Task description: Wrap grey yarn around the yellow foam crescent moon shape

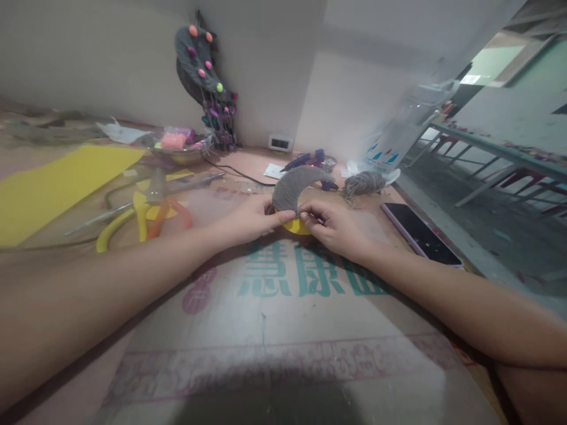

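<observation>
Grey crescent [290, 190], yellow at its lower end, in the thumb-and-finger grasp of left hand [256, 218] and right hand [333, 227] alike.

Craft workroom: pliers [141, 217], grey yarn [365, 183], long table [500, 154], red stools [446, 143].

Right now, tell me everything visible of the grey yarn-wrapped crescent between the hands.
The grey yarn-wrapped crescent has fine strands wound side by side; its lower part shows bare yellow, perhaps card. Held up mid-view, its tip curves toward the upper right, hollow facing lower right. The left hand grips its lower left; the right hand pinches at its lower right edge.
</observation>
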A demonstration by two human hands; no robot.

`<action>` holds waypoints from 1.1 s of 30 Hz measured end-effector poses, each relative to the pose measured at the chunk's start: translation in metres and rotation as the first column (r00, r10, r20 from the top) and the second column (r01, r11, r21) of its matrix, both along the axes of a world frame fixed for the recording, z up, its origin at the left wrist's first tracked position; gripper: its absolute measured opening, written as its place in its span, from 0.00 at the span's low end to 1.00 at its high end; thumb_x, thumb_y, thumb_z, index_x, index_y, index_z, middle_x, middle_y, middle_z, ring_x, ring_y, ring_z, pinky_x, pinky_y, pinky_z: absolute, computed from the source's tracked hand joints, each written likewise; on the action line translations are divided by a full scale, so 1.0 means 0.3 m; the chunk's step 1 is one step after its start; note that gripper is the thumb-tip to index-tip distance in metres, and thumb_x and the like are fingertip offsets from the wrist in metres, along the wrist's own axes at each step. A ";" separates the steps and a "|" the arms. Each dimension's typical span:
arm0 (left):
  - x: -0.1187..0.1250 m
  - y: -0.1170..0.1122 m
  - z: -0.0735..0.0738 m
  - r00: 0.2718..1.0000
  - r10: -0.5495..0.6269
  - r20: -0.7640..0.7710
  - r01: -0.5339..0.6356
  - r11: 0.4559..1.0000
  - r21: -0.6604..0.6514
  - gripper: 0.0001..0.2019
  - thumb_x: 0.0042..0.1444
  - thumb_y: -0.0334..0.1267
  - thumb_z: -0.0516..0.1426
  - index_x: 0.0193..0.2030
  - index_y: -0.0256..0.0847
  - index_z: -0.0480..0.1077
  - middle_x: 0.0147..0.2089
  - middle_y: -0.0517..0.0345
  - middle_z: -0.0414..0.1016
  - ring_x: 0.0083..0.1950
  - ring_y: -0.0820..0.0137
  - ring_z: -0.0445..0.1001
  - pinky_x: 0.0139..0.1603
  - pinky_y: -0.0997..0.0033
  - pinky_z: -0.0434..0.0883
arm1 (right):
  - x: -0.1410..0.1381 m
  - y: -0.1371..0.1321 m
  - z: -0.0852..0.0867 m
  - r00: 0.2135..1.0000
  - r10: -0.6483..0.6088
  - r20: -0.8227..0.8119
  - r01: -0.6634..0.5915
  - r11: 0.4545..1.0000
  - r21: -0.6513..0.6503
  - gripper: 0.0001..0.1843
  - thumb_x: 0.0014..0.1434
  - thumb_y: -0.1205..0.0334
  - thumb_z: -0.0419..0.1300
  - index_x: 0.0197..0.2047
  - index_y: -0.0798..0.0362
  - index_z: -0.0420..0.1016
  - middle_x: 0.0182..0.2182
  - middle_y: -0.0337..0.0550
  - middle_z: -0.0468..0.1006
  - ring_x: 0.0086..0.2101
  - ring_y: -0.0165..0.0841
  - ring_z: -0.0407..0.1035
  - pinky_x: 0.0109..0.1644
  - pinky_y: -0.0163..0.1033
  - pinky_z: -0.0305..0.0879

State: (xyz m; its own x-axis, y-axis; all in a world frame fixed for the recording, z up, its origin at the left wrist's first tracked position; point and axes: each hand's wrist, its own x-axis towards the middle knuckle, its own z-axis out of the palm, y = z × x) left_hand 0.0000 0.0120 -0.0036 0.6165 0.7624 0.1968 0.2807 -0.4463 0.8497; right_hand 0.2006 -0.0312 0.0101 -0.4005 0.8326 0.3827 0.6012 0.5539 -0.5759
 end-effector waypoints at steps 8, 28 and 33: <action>0.001 -0.008 0.013 0.999 0.038 0.027 -0.036 0.998 -0.059 0.15 0.57 0.50 0.57 0.37 0.37 0.70 0.30 0.59 0.72 0.29 0.72 0.67 0.27 0.75 0.62 | 0.000 0.005 0.001 0.998 -0.012 -0.061 0.007 0.997 -0.081 0.09 0.62 0.59 0.54 0.32 0.53 0.70 0.26 0.38 0.69 0.27 0.29 0.61 0.31 0.34 0.56; -0.018 0.001 0.016 0.953 -0.058 0.298 0.167 0.920 -0.356 0.18 0.55 0.52 0.62 0.39 0.38 0.69 0.27 0.62 0.69 0.21 0.79 0.61 0.20 0.79 0.57 | 0.053 0.011 0.004 0.985 0.041 0.167 -0.087 0.957 0.278 0.18 0.68 0.52 0.50 0.52 0.53 0.71 0.46 0.51 0.78 0.44 0.41 0.72 0.48 0.46 0.67; -0.022 0.001 0.014 0.934 -0.079 0.348 0.228 0.884 -0.409 0.18 0.55 0.51 0.62 0.39 0.37 0.70 0.27 0.61 0.70 0.21 0.80 0.63 0.21 0.79 0.59 | 0.071 0.031 0.001 0.985 0.018 0.174 -0.078 0.935 0.346 0.14 0.66 0.55 0.54 0.49 0.53 0.74 0.43 0.49 0.81 0.41 0.39 0.74 0.45 0.45 0.69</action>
